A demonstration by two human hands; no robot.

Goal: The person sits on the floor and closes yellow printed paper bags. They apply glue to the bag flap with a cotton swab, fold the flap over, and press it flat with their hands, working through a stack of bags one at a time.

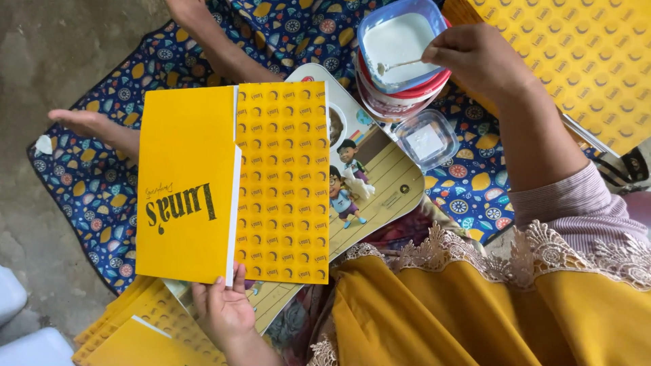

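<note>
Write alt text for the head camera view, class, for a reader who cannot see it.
A person's left hand holds a folded yellow card sheet by its lower edge, while the right hand dips a small stick into a blue-rimmed tub of white paste. A patterned blue cloth lies beneath.

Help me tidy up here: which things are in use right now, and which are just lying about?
In use: yellow folded card held by left hand; stick in right hand; tub of white paste.

Lying about: small clear lid, cartoon board, yellow stack, patterned cloth.
</note>
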